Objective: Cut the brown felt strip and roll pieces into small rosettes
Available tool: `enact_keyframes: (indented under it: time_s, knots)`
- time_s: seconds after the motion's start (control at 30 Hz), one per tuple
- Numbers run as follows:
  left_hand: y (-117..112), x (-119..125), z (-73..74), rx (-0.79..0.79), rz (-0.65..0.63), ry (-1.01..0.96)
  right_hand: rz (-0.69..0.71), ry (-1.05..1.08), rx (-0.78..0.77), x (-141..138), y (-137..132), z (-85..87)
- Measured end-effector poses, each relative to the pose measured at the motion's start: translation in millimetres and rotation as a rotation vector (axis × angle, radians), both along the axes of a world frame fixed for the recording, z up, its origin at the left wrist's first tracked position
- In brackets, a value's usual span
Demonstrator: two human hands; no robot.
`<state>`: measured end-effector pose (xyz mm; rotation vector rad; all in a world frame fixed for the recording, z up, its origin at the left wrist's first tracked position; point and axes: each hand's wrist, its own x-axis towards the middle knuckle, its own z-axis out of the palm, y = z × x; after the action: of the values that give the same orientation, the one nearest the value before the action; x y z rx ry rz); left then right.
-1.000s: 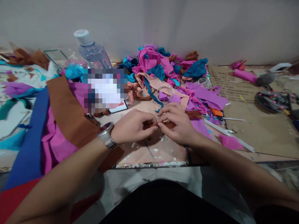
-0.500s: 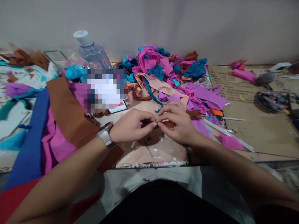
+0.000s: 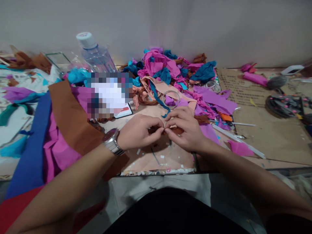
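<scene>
Over the middle of the worktop, my left hand (image 3: 140,131) and my right hand (image 3: 185,130) meet fingertip to fingertip. Both are closed in a pinch on a small piece of brown crepe paper (image 3: 177,130), which shows below the right fingers. Most of that piece is hidden behind my fingers. Just beyond my right hand lie a clear tape ring (image 3: 171,98) and a twisted teal paper strip (image 3: 157,96). A phone (image 3: 123,112), partly blurred out, stands beyond my left hand.
Crumpled pink, purple and teal paper (image 3: 161,65) is heaped at the back. A plastic bottle (image 3: 97,55) stands behind the phone. Brown (image 3: 70,113) and blue (image 3: 29,143) sheets drape over the front edge at left. Cardboard (image 3: 268,136), thin white sticks (image 3: 240,141) and orange-handled scissors (image 3: 225,117) lie right.
My left wrist has turned and shifted slightly to the right, so more of the watch face shows. The pinching fingertips stay together, and my right hand is nearly still.
</scene>
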<state>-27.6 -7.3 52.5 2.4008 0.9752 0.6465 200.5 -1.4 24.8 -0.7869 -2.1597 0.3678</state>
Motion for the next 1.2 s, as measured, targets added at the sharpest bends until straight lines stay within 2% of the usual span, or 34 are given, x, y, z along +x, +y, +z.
enact_keyframes:
  time_s: [0.2, 0.33, 0.43, 0.6, 0.77, 1.2]
  knots:
    - [2, 0, -10.3, 0.309, -0.032, 0.111, 0.030, -0.009, -0.082, 0, 0, 0.2]
    - [3, 0, -13.3, 0.411, -0.042, 0.162, 0.036, -0.014, -0.112, -1, 1, 0.6]
    - [3, 1, -14.1, 0.375, -0.034, 0.156, 0.036, -0.022, -0.126, -2, 1, -0.3]
    - [1, 1, -12.5, 0.172, -0.049, 0.046, 0.038, -0.037, -0.136, -1, 1, -2.6]
    - [0, 1, -8.9, 0.077, -0.036, 0.005, 0.032, -0.017, -0.142, -1, 1, -1.5]
    - [0, 4, -8.8, 0.126, -0.029, 0.133, 0.035, -0.033, -0.128, -3, 0, -5.0]
